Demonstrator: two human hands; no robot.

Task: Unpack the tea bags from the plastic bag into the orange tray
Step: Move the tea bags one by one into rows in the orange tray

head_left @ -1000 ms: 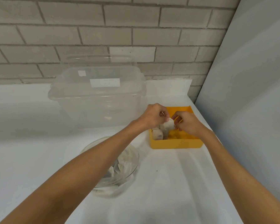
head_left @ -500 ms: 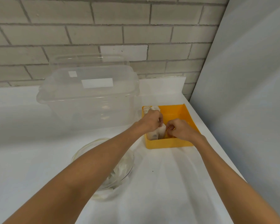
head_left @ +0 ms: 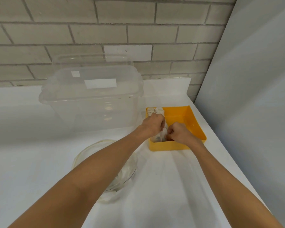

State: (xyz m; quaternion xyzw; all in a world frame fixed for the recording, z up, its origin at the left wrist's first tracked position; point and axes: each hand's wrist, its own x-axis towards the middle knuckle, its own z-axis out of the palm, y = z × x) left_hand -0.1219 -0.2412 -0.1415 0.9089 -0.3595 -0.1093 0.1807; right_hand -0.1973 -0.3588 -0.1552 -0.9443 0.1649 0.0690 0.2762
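A tea bag (head_left: 162, 135) sits just right of the frame's centre, low inside the tray (head_left: 197, 127), near its front wall. Both hands meet over it. The left hand (head_left: 153, 125) is curled into a loose fist with its fingertips pinching the tea bag's left side. The right hand (head_left: 179, 133) is curled too, its fingers pinching the right side. The two hands are knuckle to knuckle, almost touching. More tea bags (head_left: 155, 111) lie in the tray's upper left corner, just above the left hand. The tray's right half shows bare orange floor.

The plastic bag (head_left: 123, 176) lies in the lower centre of the frame, left of and below the tray and apart from it. The left forearm crosses over it and hides much of it. Pale crumpled shapes show inside, but too unclear to name. A clear tub (head_left: 92, 99) with its lid on stands in the upper left, just beside the tray's left edge. All rest on a white table (head_left: 171, 191). A brick wall (head_left: 105, 30) fills the top, and a grey panel (head_left: 253, 79) runs down the right.
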